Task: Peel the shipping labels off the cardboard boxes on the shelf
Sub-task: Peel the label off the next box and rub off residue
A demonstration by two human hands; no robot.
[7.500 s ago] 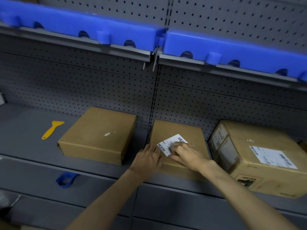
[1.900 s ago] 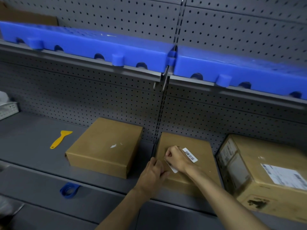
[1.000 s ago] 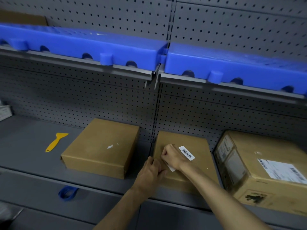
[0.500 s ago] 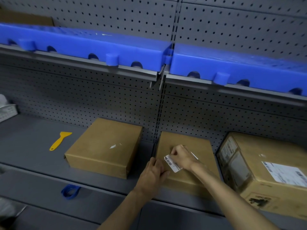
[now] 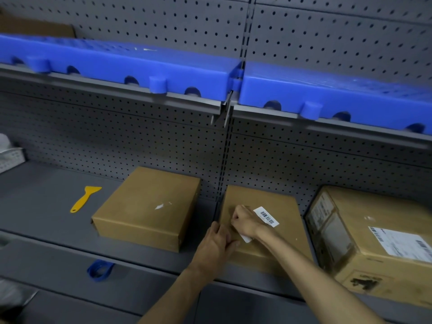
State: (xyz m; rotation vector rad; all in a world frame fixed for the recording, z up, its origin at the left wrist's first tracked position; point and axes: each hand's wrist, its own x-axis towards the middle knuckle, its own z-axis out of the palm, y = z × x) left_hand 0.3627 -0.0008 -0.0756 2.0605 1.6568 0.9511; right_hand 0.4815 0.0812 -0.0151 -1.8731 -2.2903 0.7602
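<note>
Left hand [image 5: 216,245] is pressing flat on the middle box's [image 5: 275,230] near corner while the right hand [image 5: 245,222] is pinching the label [image 5: 266,215], which is curling up over its knuckles, mostly peeled. Further out, the left box [image 5: 145,206] is looking basically bare, just scraps, and the right box [image 5: 378,244] is still wearing its sticker [image 5: 402,245].

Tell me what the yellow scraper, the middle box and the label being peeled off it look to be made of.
Yellow scraper: probably plastic, uniform bright colour, smooth moulded shape.
Middle box: corrugated cardboard, matte brown with folded edges.
Label: thin white paper or film with printed barcode; it bends where the right hand pinches it.
</note>
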